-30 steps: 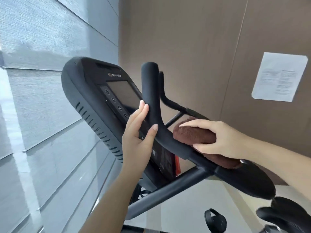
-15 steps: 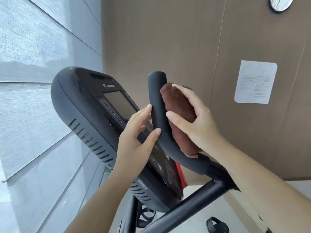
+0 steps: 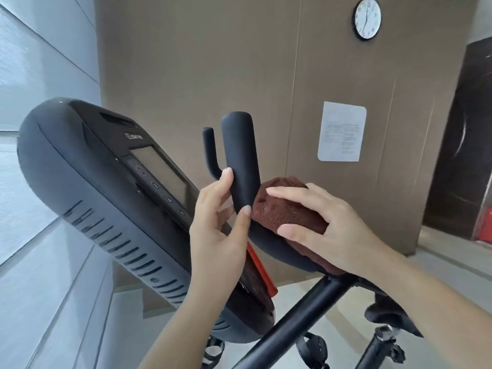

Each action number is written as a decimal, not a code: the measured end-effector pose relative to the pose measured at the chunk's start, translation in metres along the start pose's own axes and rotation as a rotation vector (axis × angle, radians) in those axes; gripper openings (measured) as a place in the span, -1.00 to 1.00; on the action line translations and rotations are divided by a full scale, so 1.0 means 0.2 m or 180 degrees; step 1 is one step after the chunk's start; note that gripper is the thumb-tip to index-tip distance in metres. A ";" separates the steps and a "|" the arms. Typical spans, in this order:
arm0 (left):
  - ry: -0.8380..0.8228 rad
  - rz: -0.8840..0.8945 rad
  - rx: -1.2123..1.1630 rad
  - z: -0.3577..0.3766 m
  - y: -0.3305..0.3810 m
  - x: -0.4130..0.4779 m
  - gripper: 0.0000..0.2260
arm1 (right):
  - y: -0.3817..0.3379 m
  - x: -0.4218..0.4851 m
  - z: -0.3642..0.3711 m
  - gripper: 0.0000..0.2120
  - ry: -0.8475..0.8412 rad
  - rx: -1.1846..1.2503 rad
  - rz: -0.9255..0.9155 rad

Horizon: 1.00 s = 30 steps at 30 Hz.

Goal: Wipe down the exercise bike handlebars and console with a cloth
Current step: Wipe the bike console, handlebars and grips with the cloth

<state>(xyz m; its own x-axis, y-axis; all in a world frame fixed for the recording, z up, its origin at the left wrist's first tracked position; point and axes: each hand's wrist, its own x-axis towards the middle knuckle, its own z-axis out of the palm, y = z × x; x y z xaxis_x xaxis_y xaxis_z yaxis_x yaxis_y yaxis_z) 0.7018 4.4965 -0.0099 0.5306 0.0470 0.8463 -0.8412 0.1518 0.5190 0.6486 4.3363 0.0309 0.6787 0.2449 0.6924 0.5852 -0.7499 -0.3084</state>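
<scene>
Against handlebar (image 3: 241,155) bend, just right of console (image 3: 106,182) | brown cloth (image 3: 287,209) wadded, pressed on by right hand (image 3: 327,230), fingers (image 3: 287,193) spread, curled over it | left hand (image 3: 218,235) pinching handlebar, thumb opposite fingers | likely soft, light, pliable; best gripped as wad under palm

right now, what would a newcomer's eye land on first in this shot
At centre, the right hand grips a brown cloth against the black handlebar, while the left hand pinches the bar from the other side. The black console fills the left, and a round clock hangs at top right.
</scene>
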 end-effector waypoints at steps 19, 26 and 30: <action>-0.0732 0.2615 0.3095 -0.65 -0.02 0.30 -0.73 | -0.35 0.29 0.29 -0.55 0.2705 -0.0578 0.0347; -0.0298 0.2879 0.3336 -0.69 -0.09 0.32 -0.75 | -0.31 0.19 0.42 -0.56 0.2671 -0.1800 0.0341; -0.0362 0.2827 0.3432 -0.71 -0.12 0.29 -0.77 | -0.30 0.01 0.49 -0.57 0.2364 -0.2099 0.0446</action>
<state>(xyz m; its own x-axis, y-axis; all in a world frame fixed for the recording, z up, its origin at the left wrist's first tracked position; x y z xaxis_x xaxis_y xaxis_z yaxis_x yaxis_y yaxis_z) 0.7679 4.6352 0.0098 -0.1818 -0.3612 0.9146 -0.5798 -0.7119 -0.3963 0.6584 4.4415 -0.0121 0.1419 -0.1488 0.9786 0.0057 -0.9885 -0.1511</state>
